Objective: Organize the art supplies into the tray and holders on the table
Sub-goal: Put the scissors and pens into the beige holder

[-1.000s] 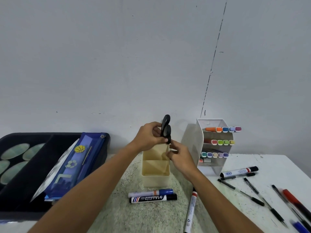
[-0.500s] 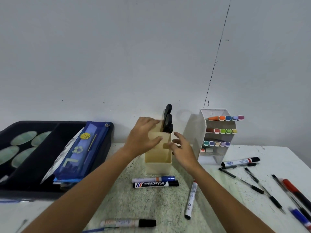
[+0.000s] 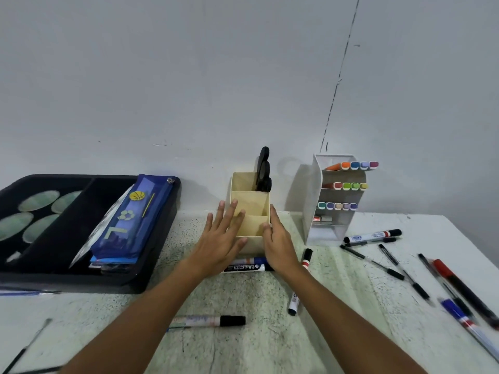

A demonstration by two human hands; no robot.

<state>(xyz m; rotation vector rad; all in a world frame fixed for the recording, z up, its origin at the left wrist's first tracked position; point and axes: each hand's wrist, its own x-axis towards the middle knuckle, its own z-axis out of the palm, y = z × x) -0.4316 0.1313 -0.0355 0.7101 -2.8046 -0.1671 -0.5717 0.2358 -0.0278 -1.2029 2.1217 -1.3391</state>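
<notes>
A cream stepped holder [image 3: 251, 209] stands mid-table with black scissors [image 3: 263, 170] upright in its back compartment. My left hand [image 3: 222, 240] lies with straight, spread fingers against the holder's left front. My right hand [image 3: 278, 241] touches the holder's right side with relaxed fingers. Neither hand holds anything. Two whiteboard markers [image 3: 247, 267] lie just in front of the holder, partly under my hands. A black-capped marker [image 3: 210, 321] lies nearer me, and another marker [image 3: 299, 282] lies by my right wrist.
A black tray [image 3: 81, 282] at the left holds a blue pencil case [image 3: 132, 222] and green oval pieces. A white rack [image 3: 337, 198] of coloured markers stands right of the holder. Several pens and markers [image 3: 399, 265] lie scattered at the right.
My left hand let go of the scissors, which now stand in the holder's back compartment. Both hands dropped to the holder's front sides, and the view tilted down.
</notes>
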